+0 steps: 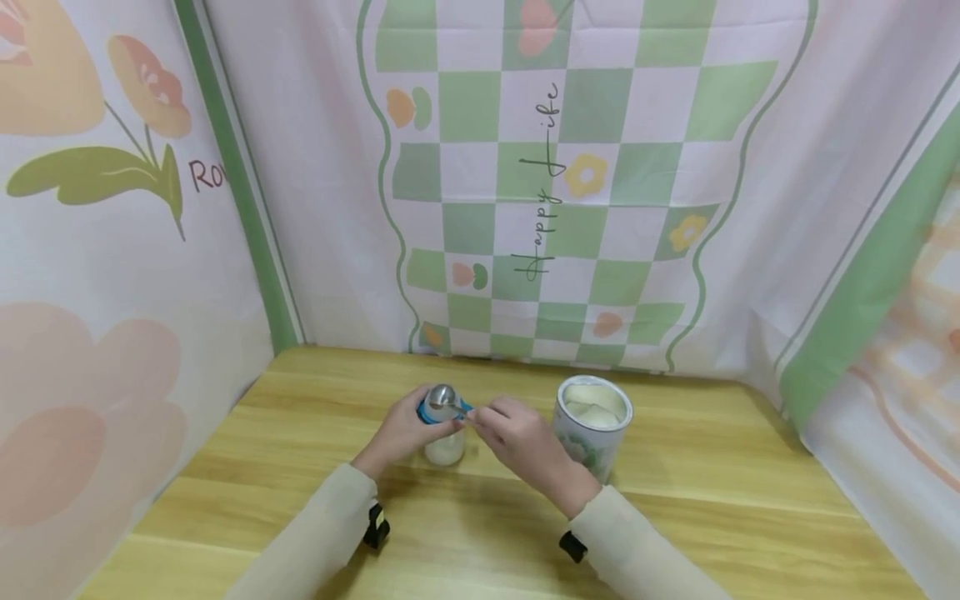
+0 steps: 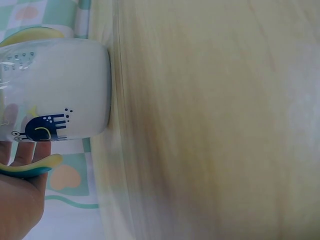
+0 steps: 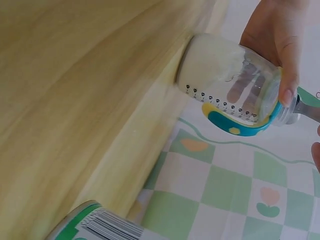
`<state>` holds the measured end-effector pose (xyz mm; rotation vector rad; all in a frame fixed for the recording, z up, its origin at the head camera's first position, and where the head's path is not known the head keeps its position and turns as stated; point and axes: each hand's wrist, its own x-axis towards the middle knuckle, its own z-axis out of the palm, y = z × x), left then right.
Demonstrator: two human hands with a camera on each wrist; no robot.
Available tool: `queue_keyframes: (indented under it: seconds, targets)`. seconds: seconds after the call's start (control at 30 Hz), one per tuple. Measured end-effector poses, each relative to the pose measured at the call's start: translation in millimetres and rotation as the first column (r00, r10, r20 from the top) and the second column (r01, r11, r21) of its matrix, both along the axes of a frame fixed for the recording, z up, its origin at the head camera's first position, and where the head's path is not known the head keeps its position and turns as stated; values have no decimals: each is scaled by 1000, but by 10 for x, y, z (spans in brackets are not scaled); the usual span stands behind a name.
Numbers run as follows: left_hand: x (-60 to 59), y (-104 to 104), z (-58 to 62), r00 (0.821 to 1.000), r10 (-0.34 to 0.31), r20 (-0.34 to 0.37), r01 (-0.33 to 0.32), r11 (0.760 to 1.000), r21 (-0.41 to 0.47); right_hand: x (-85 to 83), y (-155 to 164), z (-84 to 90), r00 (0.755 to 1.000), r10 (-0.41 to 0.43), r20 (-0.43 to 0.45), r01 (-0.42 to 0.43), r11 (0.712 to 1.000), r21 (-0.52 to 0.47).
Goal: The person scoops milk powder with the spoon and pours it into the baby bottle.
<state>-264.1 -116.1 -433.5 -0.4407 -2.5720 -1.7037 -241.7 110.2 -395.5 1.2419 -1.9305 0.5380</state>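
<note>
A clear baby bottle with a blue-and-yellow handle ring stands on the wooden table, its lower part filled with white powder. My left hand grips the bottle around its upper part; the fingers show through and beside the glass. My right hand pinches the handle of a metal spoon whose bowl lies over the bottle's mouth. In the left wrist view the bottle bears a blue snail print, with my left hand below it.
An open round tin of white powder stands just right of my right hand; its labelled edge shows in the right wrist view. Patterned cloth walls enclose the table at the back and on both sides.
</note>
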Motion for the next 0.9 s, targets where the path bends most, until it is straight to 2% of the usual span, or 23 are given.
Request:
queue_keyframes:
  seconds: [0.17, 0.37, 0.53, 0.9]
  targets:
    - [11, 2, -12, 1000, -5, 9, 5, 1000, 13, 5, 7, -20, 1000, 13, -23, -14, 999, -43]
    - [7, 6, -2, 1000, -6, 8, 6, 999, 42, -14, 10, -10, 1000, 16, -12, -16, 999, -34]
    - [-3, 8, -4, 1000, -4, -5, 4, 1000, 28, -15, 3, -9, 1000, 11, -10, -12, 999, -44]
    - [12, 15, 33, 1000, -6, 11, 6, 1000, 18, -33, -21, 24, 996, 12, 91, -2, 994, -106]
